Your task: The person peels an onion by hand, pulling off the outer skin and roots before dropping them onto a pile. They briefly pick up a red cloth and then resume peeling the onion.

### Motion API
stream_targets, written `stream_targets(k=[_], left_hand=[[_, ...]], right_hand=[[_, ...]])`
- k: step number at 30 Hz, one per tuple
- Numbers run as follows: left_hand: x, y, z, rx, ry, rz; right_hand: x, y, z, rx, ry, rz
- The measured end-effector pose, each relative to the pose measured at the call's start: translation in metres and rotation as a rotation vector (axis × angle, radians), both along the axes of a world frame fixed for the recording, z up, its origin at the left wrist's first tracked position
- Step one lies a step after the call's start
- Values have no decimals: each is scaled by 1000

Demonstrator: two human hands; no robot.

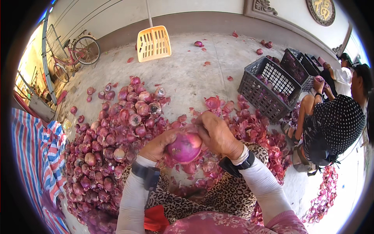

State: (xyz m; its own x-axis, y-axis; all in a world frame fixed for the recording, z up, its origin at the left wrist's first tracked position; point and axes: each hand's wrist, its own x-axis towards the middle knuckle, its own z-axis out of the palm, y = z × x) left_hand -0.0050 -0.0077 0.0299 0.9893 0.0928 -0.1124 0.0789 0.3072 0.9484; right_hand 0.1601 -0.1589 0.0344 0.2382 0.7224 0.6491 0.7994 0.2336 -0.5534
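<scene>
A large red onion (184,148) is held up in front of me, its purple skin smooth and shiny with a paler patch near the top. My left hand (157,145) grips it from the left side. At its upper right, the curled fingers of my right hand (219,134) press against the onion; whether they pinch a bit of skin is hidden. Loose papery onion skins (212,103) lie on the floor beyond and below my hands. On my left spreads a big heap of red onions (105,136), some with dry, brownish outer layers.
Black plastic crates (269,87) with onions stand at the right. Beside them sits a person in a dotted top (331,124), another person behind. A yellow slotted shovel (154,43) leans at the back wall. Striped sheeting (37,156) and a bicycle (74,54) are at left.
</scene>
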Motion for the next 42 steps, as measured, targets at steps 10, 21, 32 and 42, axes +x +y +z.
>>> stream_targets(k=[10,21,32,42], left_hand=[[-11,5,4,53,43,-6],[-5,2,5,-165,-59,210],[-2,-6,3,-221,-55,172],[-2,-2,-3,-238,-90,269]], right_hand=[[20,-1,-10,-86,302,-131],[12,-2,-5,-233,841,295],[10,2,-4,-177,870,366],[2,1,9,-227,919,347]])
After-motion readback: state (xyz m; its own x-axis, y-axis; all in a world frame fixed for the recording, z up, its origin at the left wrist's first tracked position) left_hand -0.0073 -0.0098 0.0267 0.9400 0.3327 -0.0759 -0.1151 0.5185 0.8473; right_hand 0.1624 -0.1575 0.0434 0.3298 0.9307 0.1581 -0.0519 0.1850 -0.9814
